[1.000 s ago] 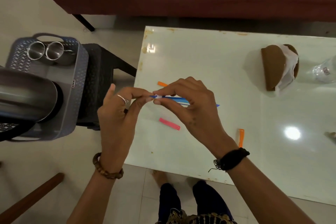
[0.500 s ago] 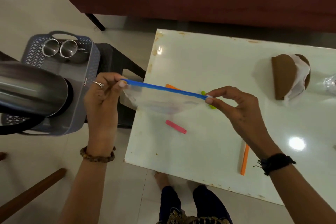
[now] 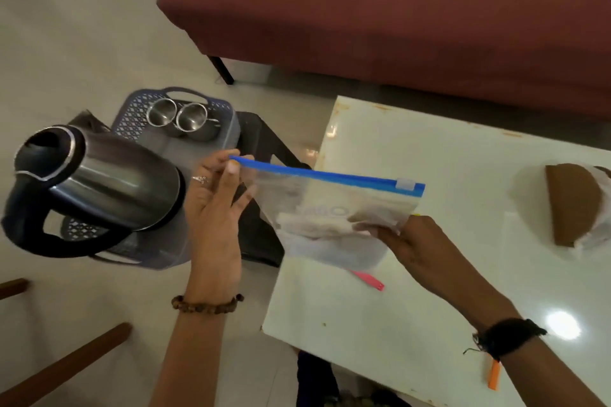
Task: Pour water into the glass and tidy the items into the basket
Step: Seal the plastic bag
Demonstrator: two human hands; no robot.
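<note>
Zip bag held over the bench edge, ready for the basket

Right hand (image 3: 408, 243) grips the zip bag (image 3: 334, 208) at its lower corner; left hand (image 3: 215, 208) fingers pinch the blue seal's end. Light, limp, slippery film: best held by the stiffer seal. Beyond, the basket (image 3: 228, 129) holds kettle (image 3: 99, 185) and cups.

— Where does the view look from?
— From the person's head, wide-angle, facing forward and steeply down, close above the hands (image 3: 215, 208).
— What fills the frame?
— The tabletop (image 3: 446, 291) at lower right, the basket (image 3: 228, 129) on the floor side at left, a red sofa (image 3: 396, 10) across the top. There is only this one view.
</note>
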